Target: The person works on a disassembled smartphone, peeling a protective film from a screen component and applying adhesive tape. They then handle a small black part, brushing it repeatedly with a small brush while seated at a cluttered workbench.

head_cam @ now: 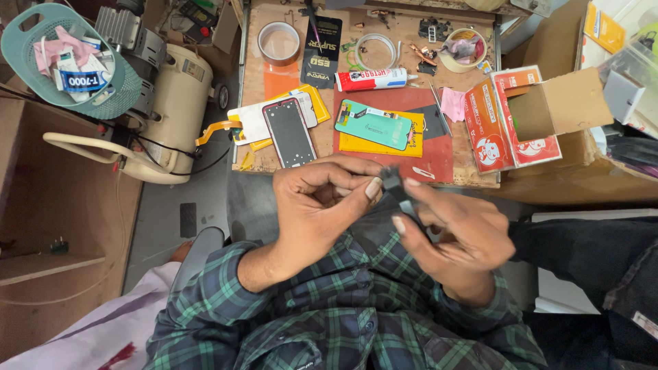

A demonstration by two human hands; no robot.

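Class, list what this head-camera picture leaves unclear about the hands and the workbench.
1. Small dark part between left hand and right hand: its kind is unclear, as fingers cover it and it is blurred.
2. Red cardboard box: inside is in shadow.
3. Green basket: cut off by the left edge.

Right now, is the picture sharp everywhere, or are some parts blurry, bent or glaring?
In the head view, the workbench is sharp and evenly lit, with soft shadows; the left hand and right hand are slightly motion-blurred around the small dark part they hold; the wide lens bends the edges, so the red box leans outward; the tape roll shows mild glare.
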